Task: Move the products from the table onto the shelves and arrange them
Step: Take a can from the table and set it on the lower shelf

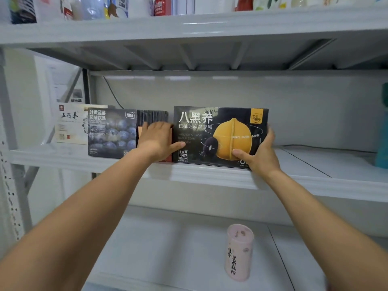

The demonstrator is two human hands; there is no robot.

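Forearms: both bare and reaching up from the bottom corners toward the middle shelf.
Lower shelf (168, 248): white, below the arms.
Pink canister (239, 252): stands upright on the lower shelf, right of centre, with black handwritten characters down its side. Neither hand touches it.
Middle shelf (210, 175): white metal. Its front lip runs just under both wrists.
Black box (220, 127): the product being placed. It stands upright at the front of the middle shelf, face outward, with a yellow walnut picture and large white characters.
Right hand (260, 153): clamped on the black box's lower right corner, with the thumb on the front and the fingers curled round the right edge.
Left hand (156, 141): fingers straight and together, laid flat at the box's left edge. The thumb tip touches the front face.
Reddish box (140, 133): mostly hidden beneath the left hand, just beside the black box.
Dark packets (154, 115): a row standing on edge behind the left fingers.
Blueberry box (112, 133): upright, left of the packets.
Cream box (70, 124): leans behind the blueberry box at the shelf's left end.
Teal item (382, 131): at the right edge, cut off, well apart from the black box.
Cable (113, 93): a dark cable hangs along the back wall.
Top shelf (189, 26): carries a row of bottles and cartons (162, 6); only their lower parts show.
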